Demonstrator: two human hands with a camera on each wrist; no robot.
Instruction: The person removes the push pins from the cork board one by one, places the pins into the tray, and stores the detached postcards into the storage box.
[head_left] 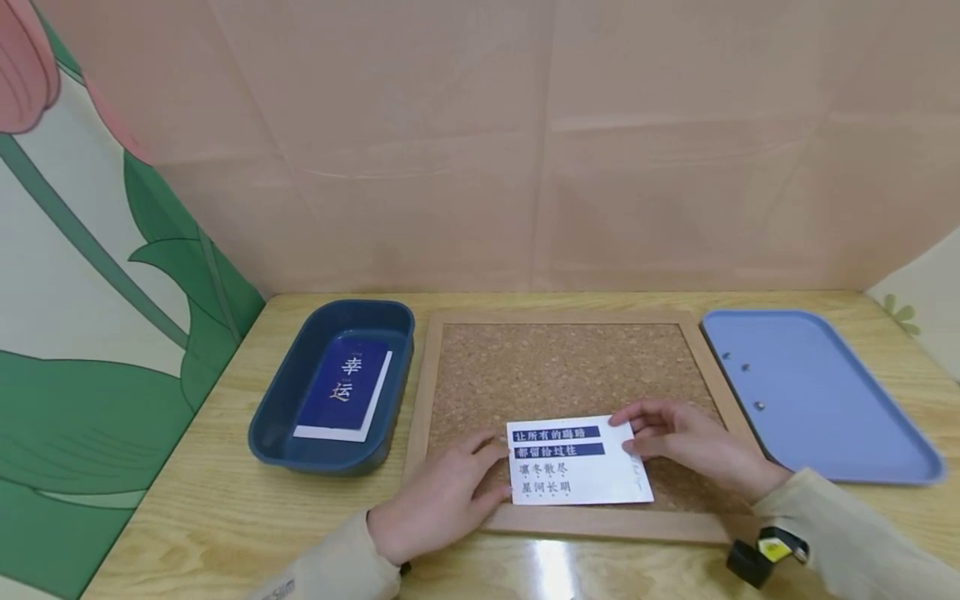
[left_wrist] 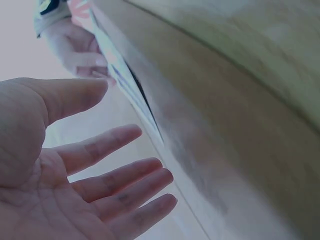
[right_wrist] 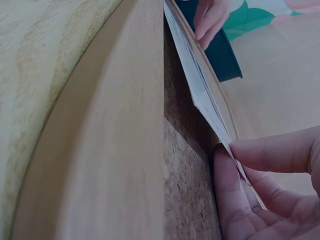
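A white card (head_left: 577, 487) printed with rows of Chinese characters, two of them on dark blue bars, lies over the lower part of a wood-framed cork board (head_left: 562, 358). My right hand (head_left: 686, 437) pinches the card's right end. In the right wrist view the thumb (right_wrist: 280, 152) is on the printed face, a finger (right_wrist: 232, 187) beneath, and the card (right_wrist: 197, 95) is tilted off the cork. At the card's left edge, my left hand (head_left: 442, 496) has its fingertips right by it. The left wrist view shows that hand's fingers (left_wrist: 130, 192) loosely extended and spread.
On the left stands a dark blue bin (head_left: 262, 429) holding a blue-covered card or booklet (head_left: 345, 383) and white paper. A light blue tray (head_left: 825, 392) on the right carries several small metallic pins (head_left: 760, 406). Behind the table (head_left: 187, 500) hangs a pinkish-beige sheet (head_left: 540, 167).
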